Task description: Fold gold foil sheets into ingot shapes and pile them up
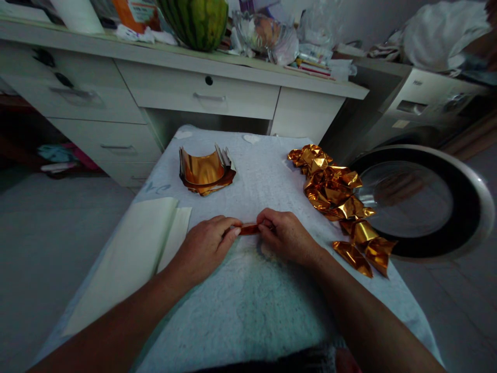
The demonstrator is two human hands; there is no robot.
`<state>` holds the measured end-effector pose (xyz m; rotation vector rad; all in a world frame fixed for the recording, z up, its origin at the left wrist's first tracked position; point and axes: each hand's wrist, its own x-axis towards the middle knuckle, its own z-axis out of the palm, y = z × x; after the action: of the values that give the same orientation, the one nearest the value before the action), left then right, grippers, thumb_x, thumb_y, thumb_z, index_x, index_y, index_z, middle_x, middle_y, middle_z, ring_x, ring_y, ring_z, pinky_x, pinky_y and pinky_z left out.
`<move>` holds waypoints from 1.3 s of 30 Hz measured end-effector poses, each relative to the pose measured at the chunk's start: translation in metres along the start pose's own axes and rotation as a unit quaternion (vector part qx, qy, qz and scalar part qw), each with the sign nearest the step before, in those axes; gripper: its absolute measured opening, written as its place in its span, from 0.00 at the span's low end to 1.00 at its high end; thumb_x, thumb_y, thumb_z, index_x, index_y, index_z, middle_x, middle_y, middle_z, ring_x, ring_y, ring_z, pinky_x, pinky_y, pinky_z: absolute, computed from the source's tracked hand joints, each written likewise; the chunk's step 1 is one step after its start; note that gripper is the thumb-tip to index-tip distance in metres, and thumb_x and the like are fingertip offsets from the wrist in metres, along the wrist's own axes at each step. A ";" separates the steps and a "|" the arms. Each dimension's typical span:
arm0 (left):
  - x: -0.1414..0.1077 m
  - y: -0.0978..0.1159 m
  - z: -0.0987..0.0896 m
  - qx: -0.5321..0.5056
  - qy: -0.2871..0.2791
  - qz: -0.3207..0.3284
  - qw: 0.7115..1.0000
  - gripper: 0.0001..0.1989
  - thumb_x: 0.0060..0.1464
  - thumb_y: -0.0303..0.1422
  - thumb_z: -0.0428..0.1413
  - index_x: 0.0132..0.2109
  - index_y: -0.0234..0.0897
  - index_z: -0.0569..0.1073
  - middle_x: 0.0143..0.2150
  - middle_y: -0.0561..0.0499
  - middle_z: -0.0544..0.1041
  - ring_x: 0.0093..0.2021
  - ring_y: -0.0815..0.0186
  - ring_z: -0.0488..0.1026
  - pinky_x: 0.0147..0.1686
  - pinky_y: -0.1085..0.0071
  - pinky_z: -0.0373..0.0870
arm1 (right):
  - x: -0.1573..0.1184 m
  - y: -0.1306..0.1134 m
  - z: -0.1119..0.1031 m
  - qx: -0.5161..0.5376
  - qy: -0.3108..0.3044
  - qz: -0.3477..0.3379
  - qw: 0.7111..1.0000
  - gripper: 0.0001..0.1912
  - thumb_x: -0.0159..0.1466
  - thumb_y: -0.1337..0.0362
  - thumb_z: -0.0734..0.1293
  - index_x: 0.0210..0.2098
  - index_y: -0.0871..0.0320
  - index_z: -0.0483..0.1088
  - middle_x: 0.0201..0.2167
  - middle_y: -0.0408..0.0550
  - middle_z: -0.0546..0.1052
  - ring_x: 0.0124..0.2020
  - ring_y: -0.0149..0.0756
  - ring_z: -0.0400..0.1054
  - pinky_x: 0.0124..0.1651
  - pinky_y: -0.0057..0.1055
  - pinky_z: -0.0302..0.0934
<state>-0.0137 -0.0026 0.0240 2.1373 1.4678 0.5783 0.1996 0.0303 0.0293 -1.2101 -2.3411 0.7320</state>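
A narrow strip of folded gold foil paper (249, 229) is stretched between my two hands, just above or on the cloth. My left hand (209, 241) pinches its left end between thumb and fingers. At the other end, my right hand (285, 235) grips it with curled fingers, which hide that tip. Beyond the left hand stands a curved stack of gold foil sheets (204, 170). To the right lies a long heap of folded gold foil pieces (330, 186), with a few separate ones at its near end.
Pale paper sheets (124, 254) lie on the left of the cloth-covered table (248, 316). White drawers (202, 93) and a counter with a watermelon (194, 23) stand behind. At right, a washing machine's round door (481, 207) hangs open against the table's side.
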 end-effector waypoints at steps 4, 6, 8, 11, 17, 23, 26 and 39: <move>0.000 0.001 0.000 0.028 0.007 0.009 1.000 0.17 0.66 0.33 0.44 0.47 0.38 0.77 0.39 0.48 0.78 0.40 0.60 0.75 0.42 0.63 0.70 | -0.001 -0.002 -0.001 -0.011 -0.004 0.011 1.000 0.05 0.65 0.69 0.61 0.34 0.57 0.67 0.21 0.37 0.66 0.23 0.27 0.58 0.30 0.25 0.49; 0.000 0.002 -0.001 0.038 0.009 0.010 0.999 0.17 0.66 0.33 0.43 0.48 0.38 0.77 0.39 0.48 0.78 0.39 0.60 0.75 0.42 0.63 0.70 | -0.001 -0.003 0.000 -0.011 -0.004 0.013 1.000 0.05 0.65 0.69 0.60 0.35 0.57 0.67 0.21 0.38 0.67 0.23 0.27 0.59 0.30 0.25 0.49; 0.000 0.002 0.000 0.045 0.012 0.009 0.999 0.17 0.65 0.31 0.44 0.49 0.38 0.76 0.39 0.48 0.78 0.40 0.61 0.76 0.42 0.64 0.70 | -0.001 -0.003 0.001 -0.010 -0.002 0.010 1.000 0.05 0.64 0.70 0.60 0.35 0.57 0.67 0.22 0.38 0.68 0.23 0.28 0.60 0.30 0.25 0.50; 0.000 0.001 0.001 0.052 0.012 0.004 0.999 0.16 0.64 0.30 0.45 0.50 0.38 0.76 0.40 0.47 0.78 0.40 0.61 0.76 0.42 0.64 0.71 | -0.001 -0.003 0.002 -0.013 0.004 0.007 1.000 0.06 0.64 0.71 0.60 0.36 0.57 0.67 0.22 0.38 0.68 0.23 0.28 0.60 0.30 0.25 0.50; 0.000 0.002 0.001 0.056 0.029 -0.008 0.998 0.16 0.63 0.30 0.45 0.46 0.38 0.77 0.38 0.48 0.78 0.38 0.61 0.76 0.40 0.64 0.71 | 0.001 -0.007 0.002 -0.024 0.010 0.036 0.999 0.05 0.64 0.70 0.60 0.36 0.57 0.68 0.21 0.39 0.69 0.22 0.28 0.60 0.30 0.26 0.50; 0.000 0.000 0.002 0.053 0.034 -0.017 0.998 0.17 0.64 0.31 0.44 0.46 0.38 0.77 0.40 0.48 0.80 0.41 0.60 0.76 0.44 0.62 0.71 | 0.001 -0.012 0.006 -0.027 0.015 0.059 0.998 0.07 0.67 0.67 0.58 0.37 0.57 0.68 0.22 0.40 0.70 0.23 0.30 0.63 0.31 0.26 0.51; 0.000 -0.001 0.002 0.046 0.034 -0.027 0.998 0.17 0.64 0.31 0.43 0.47 0.38 0.76 0.43 0.47 0.80 0.43 0.59 0.77 0.46 0.61 0.71 | 0.001 -0.014 0.008 -0.030 0.011 0.055 0.998 0.08 0.68 0.67 0.58 0.37 0.57 0.68 0.22 0.40 0.70 0.24 0.30 0.64 0.31 0.26 0.52; 0.002 -0.002 0.004 0.064 0.038 -0.026 0.997 0.16 0.64 0.33 0.43 0.44 0.39 0.76 0.42 0.47 0.81 0.42 0.59 0.77 0.43 0.62 0.71 | 0.002 -0.012 0.014 -0.008 0.023 0.067 0.997 0.05 0.66 0.66 0.60 0.36 0.56 0.68 0.20 0.39 0.70 0.21 0.30 0.62 0.28 0.26 0.50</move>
<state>-0.0123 -0.0006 0.0202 2.1879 1.6377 0.5663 0.1834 0.0223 0.0252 -1.3867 -2.2500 0.7221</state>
